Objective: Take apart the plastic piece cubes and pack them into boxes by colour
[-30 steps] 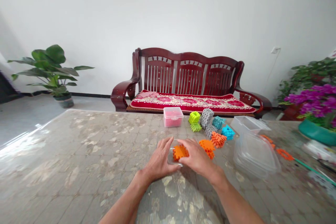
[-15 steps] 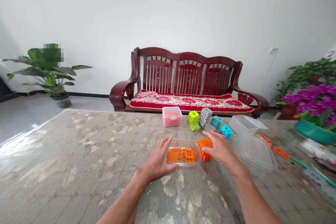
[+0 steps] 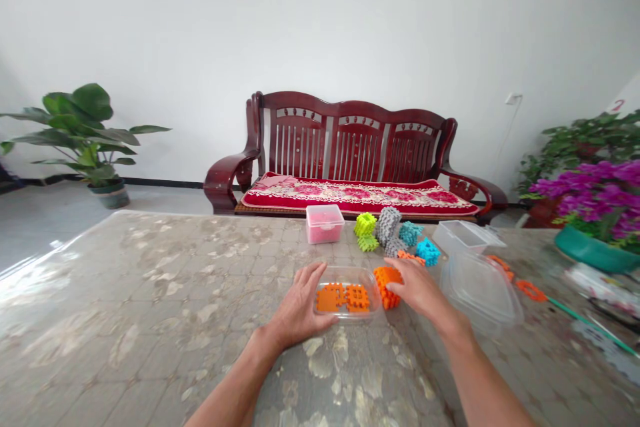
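My left hand [image 3: 300,300] grips the left end of a clear plastic container [image 3: 375,310], thumb along its near side. Two flat orange interlocking pieces [image 3: 343,297] lie side by side inside. Just right of the container stands an orange stack of interlocking pieces [image 3: 387,288]. My right hand [image 3: 417,285] is closed around that stack, thumb on the near side and fingers over the far side; its fingertips are partly hidden.
Behind are a lidded box with pink contents [image 3: 325,223], lime blocks [image 3: 366,232], grey blocks [image 3: 389,227] and blue blocks [image 3: 427,251]. At right lie clear lids [image 3: 480,293], an open clear box [image 3: 460,237], an orange ring [image 3: 531,290] with a green stick, and a flowerpot [image 3: 595,250].
My right hand has lowered and closed onto the orange stack, uncovering more of the orange piece behind it. My left hand stays on the container. The view has shifted slightly.
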The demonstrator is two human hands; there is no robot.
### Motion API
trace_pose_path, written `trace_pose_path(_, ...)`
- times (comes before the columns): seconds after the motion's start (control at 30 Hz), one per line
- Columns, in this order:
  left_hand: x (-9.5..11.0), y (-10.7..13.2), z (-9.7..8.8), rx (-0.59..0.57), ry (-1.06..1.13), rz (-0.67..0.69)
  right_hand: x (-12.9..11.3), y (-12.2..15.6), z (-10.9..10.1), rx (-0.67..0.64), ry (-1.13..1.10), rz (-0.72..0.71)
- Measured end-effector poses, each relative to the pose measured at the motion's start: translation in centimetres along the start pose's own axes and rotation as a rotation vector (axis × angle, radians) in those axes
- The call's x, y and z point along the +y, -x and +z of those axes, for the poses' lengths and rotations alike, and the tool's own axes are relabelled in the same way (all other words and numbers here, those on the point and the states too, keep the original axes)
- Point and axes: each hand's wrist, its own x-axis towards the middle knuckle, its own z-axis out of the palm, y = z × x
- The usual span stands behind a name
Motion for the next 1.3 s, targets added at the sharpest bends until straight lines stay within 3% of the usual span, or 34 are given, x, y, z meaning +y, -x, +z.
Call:
trace_pose_path(0.17, 0.1, 0.0, -0.1, -0.012, 0.009, -0.012, -0.4, 0.0, -0.6, 0.040, 0.002, 0.024)
trace_pose_path(0.3, 0.4, -0.1, -0.3, -0.030, 0.012, -0.021, -2.4, 0.0, -1.7, 0.082, -0.070, -0.035)
trace_pose_path(0.47, 0.3, 0.0, -0.2, -0.013, -0.002, -0.013, -5.9, 0.2, -2.0, -0.093, -0.144, -0.159)
trace_pose_path(0.57, 0.1, 0.1, 0.0, -0.007, 0.000, -0.001, -6.7, 0.2, -1.4, -0.178, -0.156, -0.165)
trace_pose_path(0.63, 0.0, 0.1, 0.1, -0.009, -0.003, 0.003, -6.2, 0.1, -1.1, -0.183, -0.212, -0.148)
trace_pose_path(0.73, 0.2, 0.1, 0.0, -0.009, -0.009, -0.002, -4.4, -0.4, -0.9, -0.076, -0.298, -0.071)
trace_pose_path(0.83, 0.4, 0.0, -0.1, -0.007, -0.003, -0.014, -2.2, -0.8, -1.1, 0.031, -0.211, 0.008)
trace_pose_path(1.07, 0.4, -0.2, -0.1, -0.001, 0.014, -0.026, -0.2, -0.4, -0.6, -0.120, -0.077, -0.023)
trace_pose_path(1.3, 0.5, -0.3, -0.2, -0.001, 0.005, -0.028, -0.4, -0.4, -0.6, -0.052, -0.052, 0.000)
